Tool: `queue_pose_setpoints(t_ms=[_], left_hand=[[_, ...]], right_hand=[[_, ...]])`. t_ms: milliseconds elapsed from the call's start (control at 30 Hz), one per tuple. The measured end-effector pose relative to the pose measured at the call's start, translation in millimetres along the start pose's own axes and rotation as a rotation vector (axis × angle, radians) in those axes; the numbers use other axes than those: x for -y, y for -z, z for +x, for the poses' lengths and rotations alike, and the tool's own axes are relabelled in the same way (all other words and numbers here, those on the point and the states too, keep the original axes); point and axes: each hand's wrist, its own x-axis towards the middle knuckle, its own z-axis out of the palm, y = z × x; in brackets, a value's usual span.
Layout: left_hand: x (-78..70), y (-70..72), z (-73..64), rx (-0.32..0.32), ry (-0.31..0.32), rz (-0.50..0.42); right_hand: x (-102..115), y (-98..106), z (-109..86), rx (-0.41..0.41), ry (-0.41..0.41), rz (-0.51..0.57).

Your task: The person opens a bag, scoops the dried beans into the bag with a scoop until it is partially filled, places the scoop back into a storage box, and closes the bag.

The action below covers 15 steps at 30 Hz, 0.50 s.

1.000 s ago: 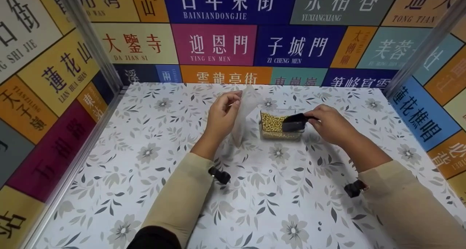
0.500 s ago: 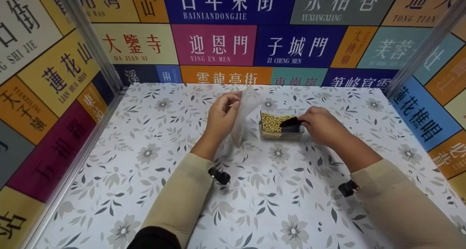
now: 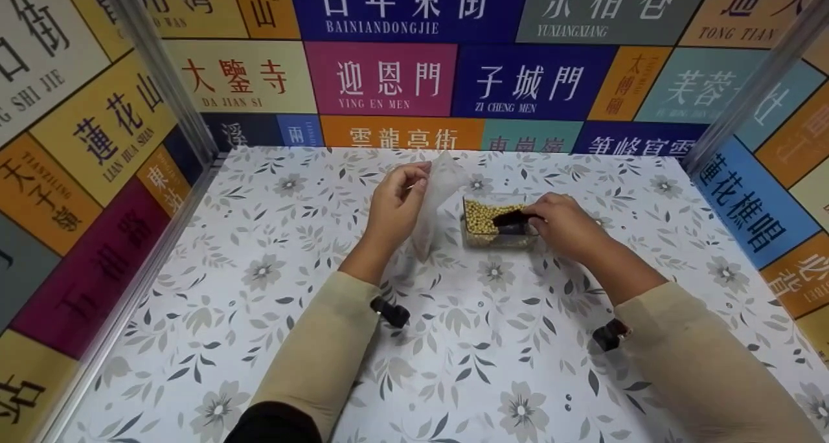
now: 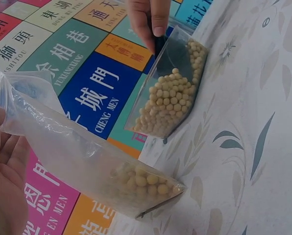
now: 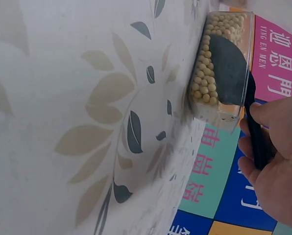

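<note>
My left hand [image 3: 396, 203] pinches a translucent plastic bag [image 3: 437, 193] by its upper edge, and the bag stands on the cloth. In the left wrist view several soybeans [image 4: 148, 182] lie in the bag's bottom corner. To its right is a clear rectangular container [image 3: 511, 243] partly filled with soybeans [image 3: 480, 217]. My right hand [image 3: 565, 226] grips the handle of a black scoop [image 3: 510, 221] at the container's right end. In the right wrist view the scoop's blade [image 5: 227, 71] is pushed down among the beans, its front edge hidden.
A white cloth with grey leaves and flowers [image 3: 262, 272] covers the table. Panels with coloured signs [image 3: 382, 80] enclose the back and both sides. Black wrist devices [image 3: 392, 313] sit on both sleeves.
My right hand has moved left and slightly down, tilting the scoop and driving it deeper into the beans in the container. My left hand and the bag have stayed still.
</note>
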Motion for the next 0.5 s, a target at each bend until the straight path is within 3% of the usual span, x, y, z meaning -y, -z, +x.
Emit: queue_pose_setpoints(t_ms=[500], left_hand=[[1.3,-1.8,-1.1,0.002,0.024,-0.015]], right_hand=[[-1,-8,11.9,0.132,-0.105,0.111]])
